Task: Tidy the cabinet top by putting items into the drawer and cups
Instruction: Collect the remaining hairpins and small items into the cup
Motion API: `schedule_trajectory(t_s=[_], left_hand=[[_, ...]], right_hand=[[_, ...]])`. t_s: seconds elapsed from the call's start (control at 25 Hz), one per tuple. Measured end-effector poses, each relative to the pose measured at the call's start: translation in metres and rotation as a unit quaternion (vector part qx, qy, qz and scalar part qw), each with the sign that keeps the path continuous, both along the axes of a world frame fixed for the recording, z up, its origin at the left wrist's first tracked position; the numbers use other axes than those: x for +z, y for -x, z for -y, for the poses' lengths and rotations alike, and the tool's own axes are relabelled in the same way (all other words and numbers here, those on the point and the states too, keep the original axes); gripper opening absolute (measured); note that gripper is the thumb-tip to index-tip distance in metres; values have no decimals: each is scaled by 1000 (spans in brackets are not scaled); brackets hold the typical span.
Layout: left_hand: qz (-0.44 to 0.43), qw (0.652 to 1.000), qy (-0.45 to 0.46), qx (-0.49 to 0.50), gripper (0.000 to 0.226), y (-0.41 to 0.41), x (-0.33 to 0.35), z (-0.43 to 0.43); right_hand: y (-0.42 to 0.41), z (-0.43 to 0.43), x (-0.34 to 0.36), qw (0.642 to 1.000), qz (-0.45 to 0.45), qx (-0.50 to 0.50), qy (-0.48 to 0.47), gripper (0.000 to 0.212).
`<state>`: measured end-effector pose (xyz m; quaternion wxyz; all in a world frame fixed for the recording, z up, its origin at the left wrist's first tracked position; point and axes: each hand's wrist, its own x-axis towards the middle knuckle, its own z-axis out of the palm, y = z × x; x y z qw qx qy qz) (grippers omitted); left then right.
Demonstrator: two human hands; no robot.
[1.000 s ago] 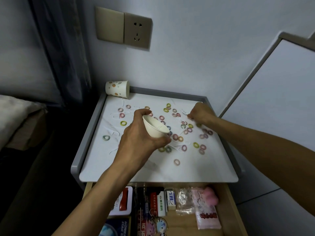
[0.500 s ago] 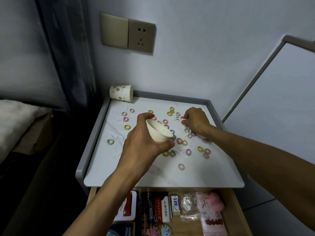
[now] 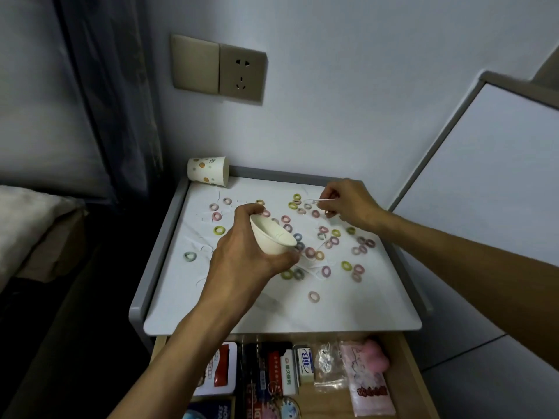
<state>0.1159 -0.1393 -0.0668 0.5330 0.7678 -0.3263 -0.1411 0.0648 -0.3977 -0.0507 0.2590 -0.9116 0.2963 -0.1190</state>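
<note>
Drawer [image 3: 417, 379] nearest me: one, pulled open under the cabinet top [image 3: 348, 313], packed with tins, boxes and two plastic bags.

Above the top's middle my left hand [image 3: 242, 258] has fingers and thumb wrapped round one plain white cup [image 3: 273, 237], tilted with its mouth to the right.

I count about three dozen coloured rings [image 3: 313, 296] scattered on the top. Thin white picks lie among them, too faint to count.

Further back right, my right hand [image 3: 348, 204] pinches one white pick [image 3: 323, 200] between thumb and fingertips.

A second cup, the dotted cup [image 3: 208, 170], lies on its side in the far left corner.

A second ago the right hand sat low among the rings as a fist. It is now raised with the pick showing. The left hand's hold on the white cup and the dotted cup's place are unchanged.
</note>
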Motion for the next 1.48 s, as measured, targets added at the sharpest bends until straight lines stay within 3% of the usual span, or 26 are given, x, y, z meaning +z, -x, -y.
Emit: schedule_trajectory(t_s=[0.12,0.36,0.48,0.6,0.68,0.76,0.84,0.96,1.2,1.36,1.48], left_hand=[[26,1000,-14,-9,86,4,1,0],[42,998,-6,-35,84,17,0,3],[49,998,-2,-37,81,20,3,0],[60,998,-6,-14,88,13,3,-2],[67,998,-8,-6,88,10,1,-3],[67,998,-7,-6,88,9,-1,-3],[70,998,-8,-8,88,9,-1,-2],[73,997,-7,-6,88,7,-3,0],[72,997,-13,-9,87,7,-6,1],[69,997,-14,-10,85,5,-6,3],[66,998,-14,-10,85,6,-7,4]], right_hand=[[23,-35,32,993,69,55,-80,5],[29,-109,62,964,-32,259,41,13],[27,-115,71,957,-40,288,-10,20],[31,-89,75,968,38,222,-109,16],[35,-52,56,985,73,110,-113,13],[42,-11,25,998,-14,-11,-67,15],[52,22,-6,985,-151,-88,5,28],[58,42,-34,970,-208,-109,66,39],[46,55,-55,973,-111,-156,131,17],[42,59,-53,940,-237,-134,207,18],[38,61,-59,935,-253,-125,213,17]])
